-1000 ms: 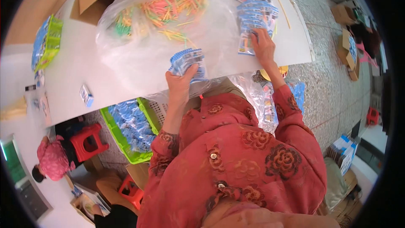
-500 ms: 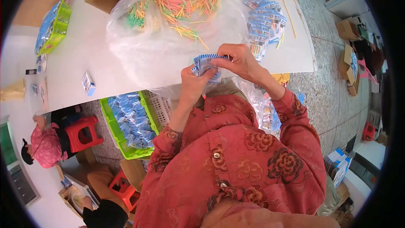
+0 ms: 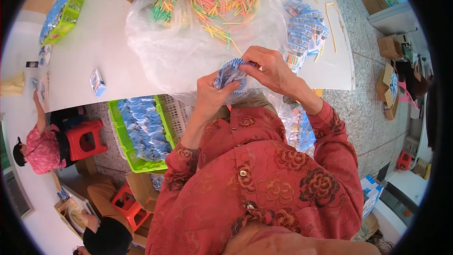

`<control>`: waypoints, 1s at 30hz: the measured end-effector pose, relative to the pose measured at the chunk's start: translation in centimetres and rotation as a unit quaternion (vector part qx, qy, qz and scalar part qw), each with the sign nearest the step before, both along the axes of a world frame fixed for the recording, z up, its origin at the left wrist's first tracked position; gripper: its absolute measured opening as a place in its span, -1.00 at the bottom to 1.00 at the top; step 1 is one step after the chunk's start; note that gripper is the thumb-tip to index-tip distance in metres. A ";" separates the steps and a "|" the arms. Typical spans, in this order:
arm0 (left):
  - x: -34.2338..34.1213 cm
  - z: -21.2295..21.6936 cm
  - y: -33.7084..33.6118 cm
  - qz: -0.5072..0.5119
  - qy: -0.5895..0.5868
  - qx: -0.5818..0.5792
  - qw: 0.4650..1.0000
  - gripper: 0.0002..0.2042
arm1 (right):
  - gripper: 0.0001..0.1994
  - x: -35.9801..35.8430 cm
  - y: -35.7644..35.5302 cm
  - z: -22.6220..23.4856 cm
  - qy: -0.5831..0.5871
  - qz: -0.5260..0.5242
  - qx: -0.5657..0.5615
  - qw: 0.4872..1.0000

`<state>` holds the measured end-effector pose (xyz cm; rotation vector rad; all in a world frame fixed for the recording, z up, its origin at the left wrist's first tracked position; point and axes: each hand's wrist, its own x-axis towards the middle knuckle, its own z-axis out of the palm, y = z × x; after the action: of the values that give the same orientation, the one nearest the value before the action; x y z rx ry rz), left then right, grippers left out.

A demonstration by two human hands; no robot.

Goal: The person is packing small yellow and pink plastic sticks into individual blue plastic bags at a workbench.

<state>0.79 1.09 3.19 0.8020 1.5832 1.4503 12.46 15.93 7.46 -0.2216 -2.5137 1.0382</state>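
Just past the table's near edge, a small clear plastic packet [image 3: 229,76] with blue-striped edges is between my hands. My left hand [image 3: 211,95] is closed round its left side, thumb lying across the front. At the upper right corner my right hand [image 3: 270,70] pinches the striped edge between thumb and fingers. What is inside the packet is hard to make out. Beyond my hands, a large clear plastic bag [image 3: 158,59] lies spread on the table, with many thin pink, yellow and green sticks [image 3: 224,7] in it.
Overlapping blue-edged packets [image 3: 306,31] lie right of the bag. A small box [image 3: 97,83] stands on the left of the white table [image 3: 75,78]. Below the edge is a green crate [image 3: 123,137] of blue packets. A person in pink [image 3: 45,146] works by a red stool [image 3: 87,139].
The view has shifted slightly, so the table things sit further right in it. Both hands keep hold of the packet, which is tilted a little differently. The person in pink now reaches an arm toward the table.
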 end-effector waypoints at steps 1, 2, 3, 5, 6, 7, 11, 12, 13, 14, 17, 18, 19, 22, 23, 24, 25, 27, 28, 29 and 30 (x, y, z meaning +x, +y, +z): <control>0.1 0.0 0.0 0.001 -0.002 0.000 1.000 -0.85 | -0.89 -0.1 -0.1 -0.1 0.005 -0.002 -0.015 1.000; 0.2 0.0 0.1 0.024 -0.040 0.011 0.999 -0.84 | -0.86 -0.2 -0.1 -0.2 0.010 -0.003 -0.031 0.999; 0.3 0.0 0.2 0.046 -0.078 0.021 0.996 -0.84 | -0.86 -0.4 -0.2 0.0 0.009 -0.001 -0.031 0.999; 0.0 -0.5 0.1 0.060 -0.086 0.028 0.994 -0.83 | -0.75 -0.6 -0.6 1.2 0.050 -0.024 -0.029 0.998; -0.1 -0.6 0.1 0.070 -0.092 0.035 0.993 -0.82 | -0.75 -0.6 -0.7 1.6 0.049 -0.023 -0.027 0.998; -0.1 -0.6 0.1 0.071 -0.093 0.037 0.992 -0.82 | -0.71 -0.6 -0.8 2.0 0.064 -0.022 -0.019 0.998; -0.2 -0.6 0.4 0.081 -0.117 0.070 0.987 -0.81 | -0.68 -0.4 -0.9 2.3 0.055 0.000 -0.013 0.998; -0.2 -0.7 0.5 0.081 -0.111 0.074 0.988 -0.81 | -0.68 -0.4 -0.9 2.1 0.055 0.000 -0.013 0.998; -0.2 -0.7 0.6 0.080 -0.112 0.075 0.988 -0.81 | -0.70 -0.6 -0.9 1.8 0.060 0.005 0.017 0.998; -0.2 -0.8 0.6 0.081 -0.103 0.075 0.989 -0.81 | -0.71 -0.7 -0.9 1.5 0.065 0.010 0.047 0.997; -0.2 -0.8 0.4 0.078 -0.086 0.063 0.991 -0.81 | -0.76 -0.6 -0.9 1.5 0.047 0.038 0.083 0.995; -0.2 -0.8 0.4 0.073 -0.077 0.049 0.993 -0.80 | -0.76 -0.7 -0.9 1.5 0.048 0.038 0.088 0.994; -0.3 -1.2 0.4 0.072 -0.076 0.054 0.993 -0.80 | -0.78 -0.8 -0.9 1.6 0.060 0.056 0.116 0.990; -0.4 -1.7 0.3 0.073 -0.098 0.094 0.988 -0.81 | -0.82 -1.3 -1.3 1.0 0.081 0.083 0.158 0.980; -0.4 -1.6 0.3 0.077 -0.082 0.087 0.990 -0.81 | -0.84 -1.3 -1.3 0.7 0.038 0.093 0.165 0.981; -0.4 -1.5 0.4 0.081 -0.067 0.080 0.991 -0.82 | -0.85 -1.3 -1.2 0.5 -0.006 0.102 0.171 0.980; -0.4 -1.5 0.4 0.081 -0.067 0.084 0.991 -0.82 | -0.85 -1.5 -1.1 0.3 -0.007 0.102 0.175 0.979; -0.2 -1.6 0.3 0.079 -0.066 0.070 0.992 -0.81 | -0.86 -2.0 -0.9 0.0 0.010 0.082 0.202 0.976; -0.3 -1.7 0.3 0.079 -0.067 0.072 0.992 -0.81 | -0.86 -2.3 -0.8 -0.2 0.009 0.082 0.205 0.975; -0.4 -1.9 0.2 0.084 -0.059 0.068 0.992 -0.81 | -0.87 -2.7 -0.8 -0.4 0.020 0.077 0.206 0.975; -0.6 -2.2 0.2 0.089 -0.052 0.063 0.993 -0.81 | -0.88 -3.0 -0.7 -0.5 0.030 0.071 0.207 0.975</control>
<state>0.20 1.28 1.03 0.6578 1.5286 1.7067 9.41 15.22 6.92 0.1120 -2.6483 0.5369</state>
